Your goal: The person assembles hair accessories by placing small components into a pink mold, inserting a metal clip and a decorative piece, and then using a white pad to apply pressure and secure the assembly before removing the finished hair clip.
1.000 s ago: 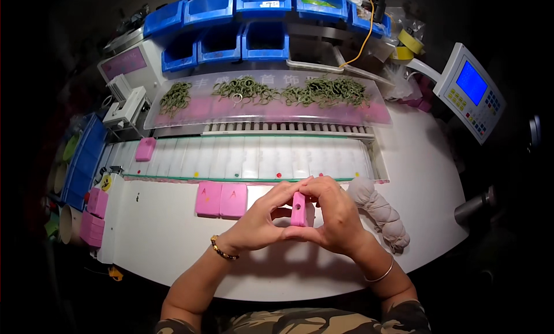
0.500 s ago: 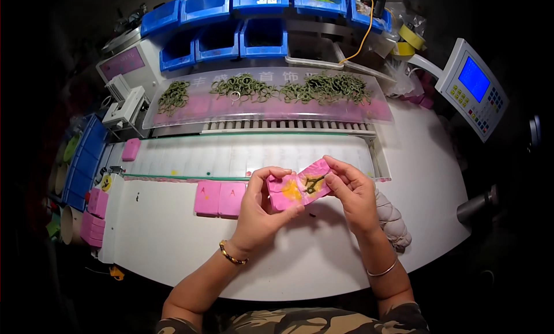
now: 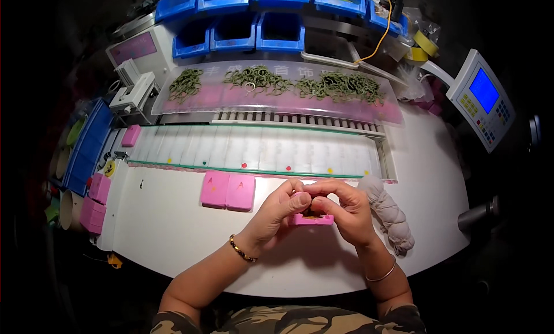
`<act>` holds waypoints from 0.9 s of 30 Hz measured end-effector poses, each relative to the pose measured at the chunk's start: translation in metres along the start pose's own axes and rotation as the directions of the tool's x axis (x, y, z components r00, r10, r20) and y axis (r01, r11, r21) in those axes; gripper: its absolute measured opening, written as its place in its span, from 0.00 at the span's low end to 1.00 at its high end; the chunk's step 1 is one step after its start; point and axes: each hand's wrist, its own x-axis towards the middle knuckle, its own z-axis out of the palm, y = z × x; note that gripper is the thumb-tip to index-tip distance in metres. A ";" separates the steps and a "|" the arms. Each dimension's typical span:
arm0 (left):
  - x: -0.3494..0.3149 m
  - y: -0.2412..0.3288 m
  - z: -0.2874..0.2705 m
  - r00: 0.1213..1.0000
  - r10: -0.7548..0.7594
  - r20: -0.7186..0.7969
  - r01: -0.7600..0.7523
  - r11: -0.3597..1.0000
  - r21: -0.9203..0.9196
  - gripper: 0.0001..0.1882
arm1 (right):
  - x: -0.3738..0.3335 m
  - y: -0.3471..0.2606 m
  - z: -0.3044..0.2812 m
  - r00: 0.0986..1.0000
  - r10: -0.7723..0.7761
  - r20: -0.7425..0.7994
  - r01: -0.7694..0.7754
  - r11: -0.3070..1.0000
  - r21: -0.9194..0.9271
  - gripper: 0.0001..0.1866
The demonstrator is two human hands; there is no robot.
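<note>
Left hand (image 3: 281, 211) pinches the pink block (image 3: 322, 221) above the white table (image 3: 167, 233); right hand (image 3: 351, 211) curls in against its right side, and I can't tell whether it grips anything. From my remote seat, the block looks light, rubbery, bendable, hardly fragile; I'd hold it by its outer edges.

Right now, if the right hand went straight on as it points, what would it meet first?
Probably the left hand, facing it at the pink rectangular slab; in depth, any gap is unclear.
</note>
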 end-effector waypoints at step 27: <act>0.007 0.000 -0.012 0.917 0.223 -0.331 -0.209 0.975 0.079 0.11 | -0.007 0.001 0.038 0.854 -0.499 0.144 0.437 0.540 -0.720 0.13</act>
